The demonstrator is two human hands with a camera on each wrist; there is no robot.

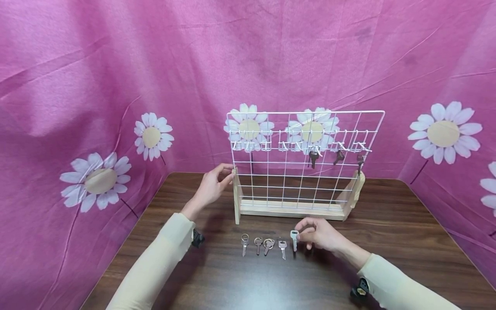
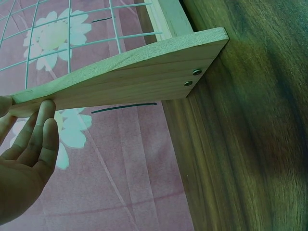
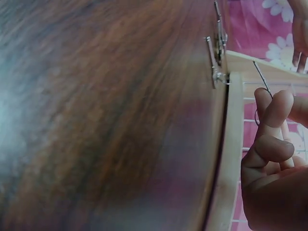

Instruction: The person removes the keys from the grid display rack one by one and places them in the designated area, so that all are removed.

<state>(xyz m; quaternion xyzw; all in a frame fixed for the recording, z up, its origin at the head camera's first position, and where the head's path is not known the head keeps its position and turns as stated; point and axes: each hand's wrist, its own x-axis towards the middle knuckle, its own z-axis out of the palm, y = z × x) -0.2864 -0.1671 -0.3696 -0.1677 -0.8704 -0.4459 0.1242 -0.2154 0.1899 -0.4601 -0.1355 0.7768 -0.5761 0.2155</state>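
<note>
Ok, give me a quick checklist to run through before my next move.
1. Silver metal key pinched in the right hand: ok.
2. Held key hung up: not ok, not yet.
3. Left hand on the pale wooden side panel of the white wire rack: ok.
4. White wire hook just left of the three hanging dark-looking keys bare: ok.
5. Firmness of the right hand's pinch: cannot tell.

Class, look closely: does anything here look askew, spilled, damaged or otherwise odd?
Nothing stands out. The rack stands upright on the table with no visible damage. Some keys hang from its hooks, four keys lie in a row, the right hand pinches another key, and the left hand holds the rack's side.
</note>
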